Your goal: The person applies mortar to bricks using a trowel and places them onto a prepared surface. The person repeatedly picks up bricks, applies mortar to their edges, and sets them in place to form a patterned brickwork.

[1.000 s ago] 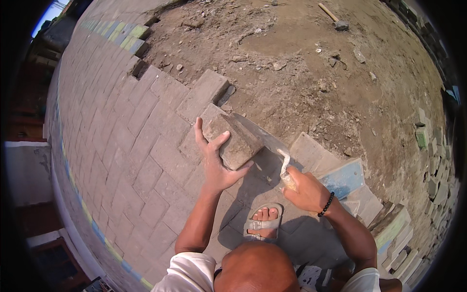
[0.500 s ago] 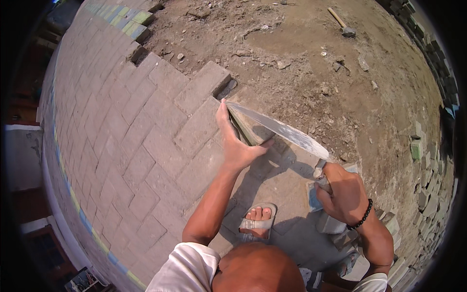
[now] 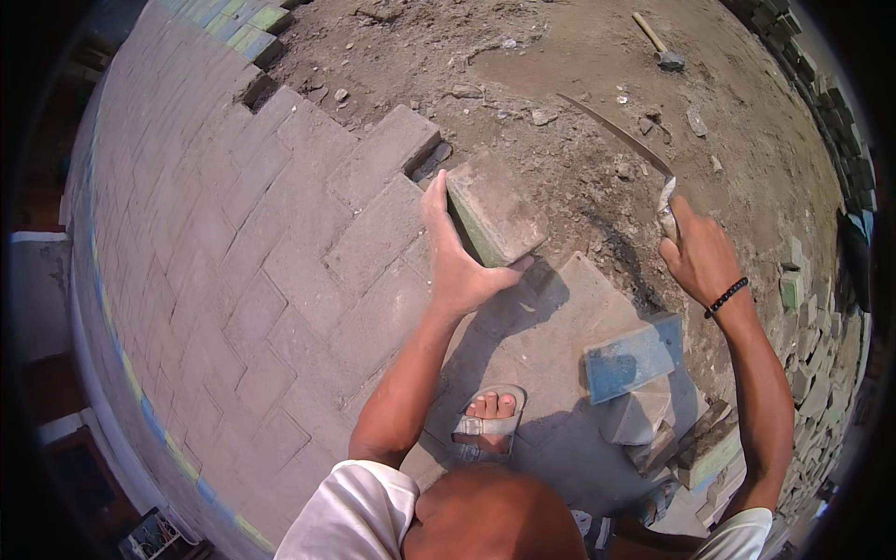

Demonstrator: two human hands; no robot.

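My left hand [image 3: 459, 271] grips a grey paving block [image 3: 497, 205] with a greenish side, thumb and fingers at its edges. The block is tilted just off the end of the laid paving [image 3: 303, 243]. Held up over the bare soil to the right, my right hand [image 3: 700, 250] is closed round the pale handle of a machete [image 3: 623, 140]. Its long blade, seen nearly edge-on, points up and left, apart from the block.
A blue-topped block [image 3: 633, 357] lies beside several loose blocks right of my sandalled foot [image 3: 490, 418]. On the far soil [image 3: 551, 56] rests a hammer [image 3: 658, 45] with a wooden handle. Stacked blocks [image 3: 812, 373] line the right side.
My right hand has lifted the machete up and away from the block, toward the right. My left hand still holds the block, its broad face now in fuller view.
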